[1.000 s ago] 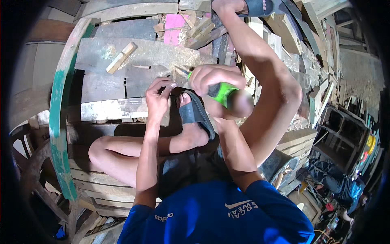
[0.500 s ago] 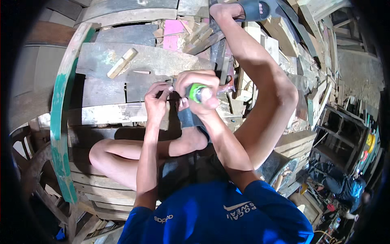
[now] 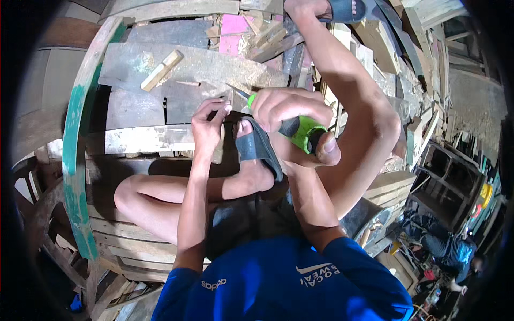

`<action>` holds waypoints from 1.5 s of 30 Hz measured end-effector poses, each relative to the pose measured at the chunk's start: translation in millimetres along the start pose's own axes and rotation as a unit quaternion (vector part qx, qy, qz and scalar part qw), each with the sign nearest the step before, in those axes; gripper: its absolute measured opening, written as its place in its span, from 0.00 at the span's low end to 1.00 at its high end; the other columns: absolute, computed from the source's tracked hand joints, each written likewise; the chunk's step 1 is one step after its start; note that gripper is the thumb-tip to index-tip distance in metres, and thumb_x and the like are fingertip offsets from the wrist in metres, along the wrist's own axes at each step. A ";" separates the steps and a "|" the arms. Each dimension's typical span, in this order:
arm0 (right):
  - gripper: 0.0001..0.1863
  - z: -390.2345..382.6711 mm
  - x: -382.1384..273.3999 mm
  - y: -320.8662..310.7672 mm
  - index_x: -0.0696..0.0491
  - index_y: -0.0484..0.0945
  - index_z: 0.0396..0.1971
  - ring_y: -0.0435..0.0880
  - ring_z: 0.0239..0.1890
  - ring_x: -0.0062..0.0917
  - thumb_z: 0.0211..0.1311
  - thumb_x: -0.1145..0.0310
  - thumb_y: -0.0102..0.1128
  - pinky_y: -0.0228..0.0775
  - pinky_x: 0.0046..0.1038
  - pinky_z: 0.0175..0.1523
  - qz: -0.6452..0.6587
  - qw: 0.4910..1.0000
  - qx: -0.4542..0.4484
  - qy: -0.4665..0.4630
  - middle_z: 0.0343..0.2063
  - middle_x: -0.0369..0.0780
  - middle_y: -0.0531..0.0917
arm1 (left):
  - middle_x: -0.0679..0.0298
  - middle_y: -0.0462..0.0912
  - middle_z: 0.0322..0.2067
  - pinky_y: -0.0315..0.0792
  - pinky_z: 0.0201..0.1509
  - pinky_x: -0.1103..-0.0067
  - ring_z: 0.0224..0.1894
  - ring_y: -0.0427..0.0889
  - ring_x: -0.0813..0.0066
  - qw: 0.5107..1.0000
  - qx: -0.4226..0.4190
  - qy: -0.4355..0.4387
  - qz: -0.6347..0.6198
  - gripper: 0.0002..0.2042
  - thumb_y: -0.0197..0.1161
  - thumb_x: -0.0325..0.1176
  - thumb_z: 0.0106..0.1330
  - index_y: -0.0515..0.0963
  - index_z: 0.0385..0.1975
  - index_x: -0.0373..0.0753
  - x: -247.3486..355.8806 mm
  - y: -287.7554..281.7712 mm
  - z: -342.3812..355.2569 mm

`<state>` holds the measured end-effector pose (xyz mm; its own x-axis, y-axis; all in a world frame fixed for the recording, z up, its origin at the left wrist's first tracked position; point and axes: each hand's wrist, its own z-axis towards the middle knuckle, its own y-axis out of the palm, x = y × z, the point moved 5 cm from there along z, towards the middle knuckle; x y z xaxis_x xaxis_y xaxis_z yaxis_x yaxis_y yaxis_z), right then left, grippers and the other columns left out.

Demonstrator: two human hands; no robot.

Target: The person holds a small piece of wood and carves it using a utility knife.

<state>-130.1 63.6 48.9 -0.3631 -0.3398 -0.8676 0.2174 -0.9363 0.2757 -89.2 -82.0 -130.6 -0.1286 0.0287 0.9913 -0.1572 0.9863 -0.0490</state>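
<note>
My right hand is wrapped around a green-and-black handle, its thumb at the butt end. A thin dark metal shaft juts out past the fingers toward the left and narrows to a point; the tool's exact kind is unclear. My left hand is closed in a pinch, left of the shaft and below its tip. Whatever sits between finger and thumb is too small to make out. Beyond both hands lie a pale wooden block and a small tapered wooden peg, on a board.
A green-painted post rises at the left. My sandalled foot rests between my forearms. Wood scraps and a pink piece lie at the far side. Another person is at the lower right.
My right hand has pulled away to the right from my left hand, bringing the tool's pointed shaft into sight. The left hand stays nearly in place, still pinching.
</note>
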 end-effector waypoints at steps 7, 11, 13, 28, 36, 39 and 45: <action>0.40 -6.5 39.2 -10.0 0.62 0.69 0.11 0.71 0.13 0.26 0.56 0.33 0.40 0.61 0.25 0.20 -0.063 0.998 0.016 0.005 0.10 0.40 0.72 | 0.58 0.82 0.34 0.71 0.44 0.80 0.38 0.79 0.72 1.000 0.003 -0.027 0.016 0.04 0.66 0.22 0.54 0.81 0.29 0.31 -0.5 4.5 6.2; 0.38 6.5 0.8 0.7 0.62 0.68 0.11 0.70 0.14 0.26 0.57 0.37 0.43 0.60 0.25 0.21 0.012 1.000 -0.023 0.000 0.10 0.40 0.71 | 0.57 0.82 0.33 0.71 0.44 0.80 0.37 0.79 0.72 1.000 -0.004 -0.001 -0.007 0.04 0.65 0.22 0.55 0.81 0.29 0.31 11.8 5.0 5.8; 0.41 -10.2 50.3 -4.8 0.62 0.67 0.10 0.71 0.14 0.26 0.54 0.32 0.43 0.59 0.25 0.20 -0.097 0.995 -0.018 0.016 0.10 0.40 0.70 | 0.57 0.82 0.33 0.71 0.44 0.80 0.37 0.80 0.72 0.999 0.003 -0.041 -0.026 0.03 0.64 0.21 0.55 0.82 0.29 0.31 7.3 4.6 2.6; 0.36 -1.2 34.9 -2.0 0.63 0.70 0.12 0.72 0.14 0.26 0.58 0.39 0.45 0.62 0.25 0.20 -0.023 0.998 0.003 -0.063 0.11 0.40 0.73 | 0.59 0.82 0.33 0.71 0.44 0.80 0.37 0.79 0.73 1.000 0.011 -0.024 -0.005 0.02 0.64 0.21 0.55 0.81 0.28 0.31 -1.9 -0.9 5.0; 0.35 -4.4 29.9 -16.2 0.64 0.68 0.13 0.70 0.13 0.29 0.59 0.43 0.39 0.62 0.26 0.20 -0.001 0.998 0.050 -0.027 0.10 0.43 0.71 | 0.61 0.79 0.38 0.72 0.45 0.82 0.39 0.77 0.77 1.000 0.025 -0.004 -0.008 0.05 0.59 0.22 0.63 0.79 0.37 0.32 -9.4 0.6 5.1; 0.34 -8.0 36.4 -18.8 0.64 0.69 0.13 0.70 0.13 0.28 0.59 0.45 0.39 0.61 0.25 0.20 -0.034 0.997 0.072 -0.013 0.10 0.42 0.71 | 0.61 0.80 0.37 0.71 0.46 0.82 0.39 0.77 0.78 1.000 0.024 0.003 0.019 0.06 0.58 0.22 0.64 0.78 0.38 0.32 -5.0 0.8 3.3; 0.35 -10.7 43.2 -20.5 0.64 0.68 0.13 0.70 0.12 0.26 0.59 0.42 0.41 0.61 0.24 0.20 -0.011 0.995 0.097 -0.002 0.10 0.42 0.71 | 0.61 0.81 0.33 0.72 0.43 0.80 0.36 0.79 0.73 0.999 0.025 -0.038 -0.020 0.05 0.61 0.23 0.60 0.80 0.35 0.33 -9.4 11.7 0.2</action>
<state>-140.5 69.1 1.3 -0.3690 -0.3184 -0.8732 0.0309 -0.9432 0.3309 -90.1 -70.8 -140.5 -0.1940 -0.0250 0.9807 -0.2130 0.9769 -0.0172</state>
